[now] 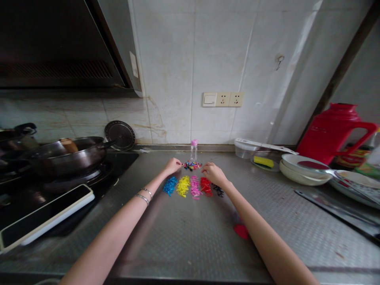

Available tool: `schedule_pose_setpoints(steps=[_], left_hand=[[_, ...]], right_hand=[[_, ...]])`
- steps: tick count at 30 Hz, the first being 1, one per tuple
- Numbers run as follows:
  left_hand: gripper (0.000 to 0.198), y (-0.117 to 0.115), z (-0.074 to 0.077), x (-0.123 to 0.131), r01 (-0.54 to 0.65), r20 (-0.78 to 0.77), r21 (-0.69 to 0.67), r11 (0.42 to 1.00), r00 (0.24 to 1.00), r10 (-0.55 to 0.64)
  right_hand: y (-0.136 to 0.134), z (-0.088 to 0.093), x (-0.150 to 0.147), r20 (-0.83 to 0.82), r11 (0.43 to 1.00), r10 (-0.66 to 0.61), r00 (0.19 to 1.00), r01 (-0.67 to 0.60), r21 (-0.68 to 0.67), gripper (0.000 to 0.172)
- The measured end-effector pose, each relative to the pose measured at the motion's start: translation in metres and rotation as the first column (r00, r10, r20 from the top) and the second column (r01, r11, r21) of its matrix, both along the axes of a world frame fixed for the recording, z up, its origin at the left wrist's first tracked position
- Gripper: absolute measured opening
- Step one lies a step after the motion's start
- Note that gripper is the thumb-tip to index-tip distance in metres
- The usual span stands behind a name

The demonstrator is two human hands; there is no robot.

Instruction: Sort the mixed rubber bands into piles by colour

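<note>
Small, thin coloured pieces, too small to name surely, lie in a mixed pile (192,165) on the steel counter. My left hand (172,166) is at the pile's left edge, thumb and fingertips pinched together. At its right edge is my right hand (214,173), fingers bent and drawn together; what either hand holds, if anything, is too small to make out. Nearer me lie single-colour heaps: blue (170,186), yellow (183,186), pink (195,187), red (206,187) and black (219,190), the black one partly hidden by my right wrist. Behind the mixed pile stands a clear bottle (194,151) with a pink cap.
On the left are a stove with a pan (68,158) and a phone (47,215). A red object (241,231) lies beside my right forearm. To the right are a sponge (263,162), stacked bowls (303,174), a knife (335,209) and a red thermos (329,134).
</note>
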State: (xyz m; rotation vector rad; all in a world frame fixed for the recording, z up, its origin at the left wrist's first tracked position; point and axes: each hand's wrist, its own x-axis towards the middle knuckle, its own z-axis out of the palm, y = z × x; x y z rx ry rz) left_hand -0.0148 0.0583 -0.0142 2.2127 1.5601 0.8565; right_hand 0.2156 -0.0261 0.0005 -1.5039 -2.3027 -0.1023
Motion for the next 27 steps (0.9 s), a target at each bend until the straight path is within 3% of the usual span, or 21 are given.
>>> schedule_pose_setpoints(steps=[8,16,21,27], left_hand=[[0.023,-0.026,0.005,-0.008,0.197,0.079,-0.018,0.980,0.978,-0.195],[0.025,-0.057,0.005,-0.001,0.290,0.001,-0.073,0.954,0.957,-0.290],[0.026,-0.052,0.003,-0.003,0.298,-0.016,-0.047,0.953,0.954,-0.299],[0.026,-0.028,-0.003,-0.030,0.147,0.094,-0.019,0.989,0.985,-0.144]], right_hand=[[0.002,-0.003,0.004,-0.013,1.000,-0.014,1.000,0.014,0.014,0.025],[0.001,-0.002,0.005,-0.017,0.999,-0.044,0.999,0.044,0.002,0.025],[0.002,-0.005,0.006,-0.022,0.999,-0.043,0.999,0.043,0.021,0.024],[0.010,-0.008,0.009,-0.062,0.991,-0.131,0.989,0.131,0.000,0.023]])
